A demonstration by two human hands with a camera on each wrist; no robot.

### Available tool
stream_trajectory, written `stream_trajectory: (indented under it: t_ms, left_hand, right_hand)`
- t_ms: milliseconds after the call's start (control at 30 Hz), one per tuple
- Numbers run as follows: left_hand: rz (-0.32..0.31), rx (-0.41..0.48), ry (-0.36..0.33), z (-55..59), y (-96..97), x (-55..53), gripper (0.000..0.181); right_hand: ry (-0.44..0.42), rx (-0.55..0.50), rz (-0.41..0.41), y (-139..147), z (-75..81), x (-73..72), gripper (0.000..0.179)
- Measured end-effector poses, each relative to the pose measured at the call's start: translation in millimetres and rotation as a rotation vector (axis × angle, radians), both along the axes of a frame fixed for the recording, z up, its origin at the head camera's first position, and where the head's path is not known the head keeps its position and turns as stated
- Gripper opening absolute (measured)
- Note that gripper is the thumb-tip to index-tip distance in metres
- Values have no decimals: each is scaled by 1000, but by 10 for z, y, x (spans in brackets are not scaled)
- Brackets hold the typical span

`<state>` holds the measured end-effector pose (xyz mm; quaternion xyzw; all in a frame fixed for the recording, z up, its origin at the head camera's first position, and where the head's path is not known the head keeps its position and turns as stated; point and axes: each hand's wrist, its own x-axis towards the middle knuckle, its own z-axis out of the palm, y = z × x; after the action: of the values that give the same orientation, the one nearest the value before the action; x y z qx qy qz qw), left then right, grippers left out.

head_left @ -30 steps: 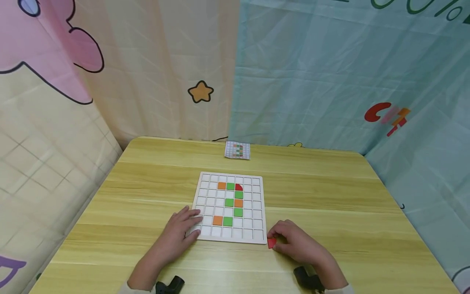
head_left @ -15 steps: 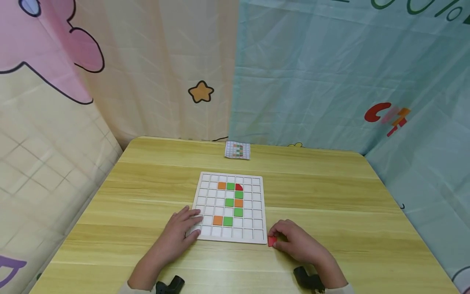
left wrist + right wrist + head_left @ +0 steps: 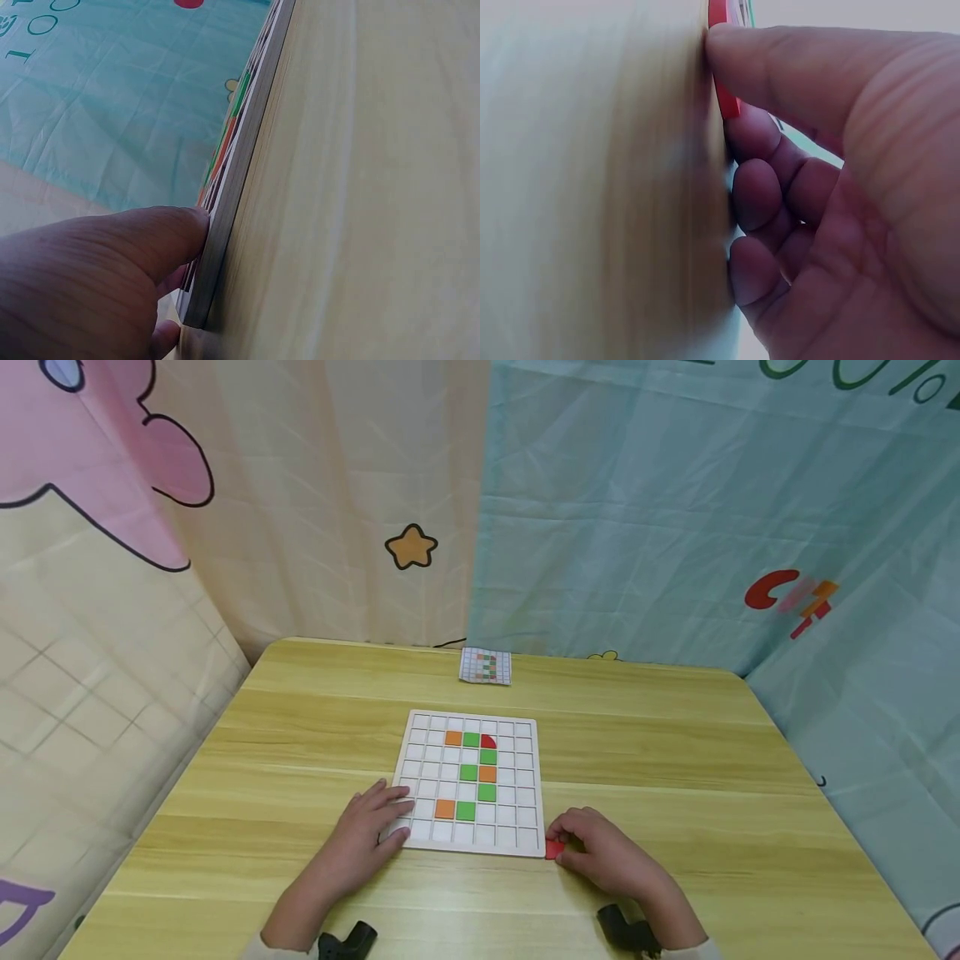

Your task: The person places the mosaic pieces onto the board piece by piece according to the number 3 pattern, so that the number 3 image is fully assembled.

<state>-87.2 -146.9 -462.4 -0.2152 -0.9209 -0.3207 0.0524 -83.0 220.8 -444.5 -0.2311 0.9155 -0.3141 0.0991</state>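
A white grid board (image 3: 517, 814) lies flat on the wooden table, bearing several green and orange square tiles and one red quarter-round tile (image 3: 488, 742). The left hand (image 3: 367, 831) rests on the board's left edge with fingers spread over its near corner. In the left wrist view the thumb lies on the rim of that board (image 3: 231, 195). Beside the near right corner, the right hand (image 3: 603, 852) pinches a red tile (image 3: 554, 849) close against the board's edge. The right wrist view shows thumb and forefinger on this red tile (image 3: 727, 97), other fingers curled by the tabletop.
A small card (image 3: 485, 666) printed with a coloured grid pattern lies at the table's far edge. Patterned curtains (image 3: 637, 527) hang behind the table (image 3: 337, 693) and at both sides. Black wrist devices (image 3: 347, 942) show under both forearms.
The red tile has turned a little in the right hand's fingers and shifted slightly away from the person, closer to the board's corner. The left hand and the board have stayed put.
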Motion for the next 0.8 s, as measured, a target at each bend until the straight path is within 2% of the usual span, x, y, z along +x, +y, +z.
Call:
stream_trajectory:
  t_ms: [167,533,800]
  left_hand:
    - [-1,1,5,-9,-1,-5,34]
    - [6,-5,-6,-7,-5,-10,35]
    - [7,-17,-29,-11,-2,-20,35]
  right_hand:
    - [21,18,0,-7,4,-2,20]
    - [-41,-4,-24,-8,78,-54,14]
    - [2,-32,-3,-69,140,-133,10]
